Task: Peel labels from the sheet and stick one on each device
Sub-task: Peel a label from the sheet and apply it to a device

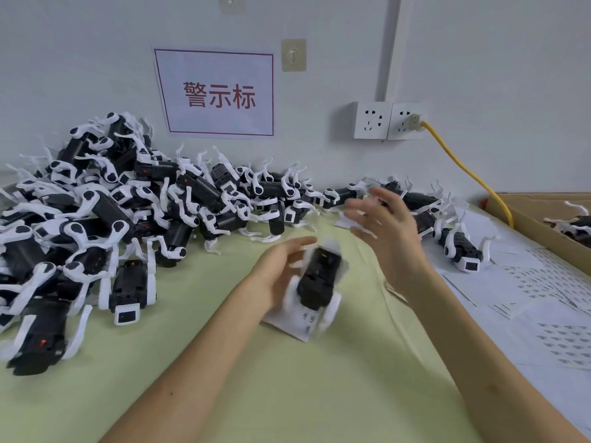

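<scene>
A black device with white legs (318, 278) is blurred by motion at the table's middle, and my left hand (278, 270) holds it from its left side; the blur hides how the fingers lie. Under the device a small label sheet (299, 326) lies on the green table (256, 378). My right hand (385, 233) hovers to the upper right of the device with fingers spread and nothing in it. A large heap of the same devices (96, 219) fills the left side. One more device (460, 251) rests on papers at the right.
More devices line the wall behind my right hand. White label sheets (543, 318) cover the table's right side. A cardboard box (524, 219) with devices in it stands at the far right. A yellow cable (463, 167) runs from the wall socket (406, 121) down behind the box.
</scene>
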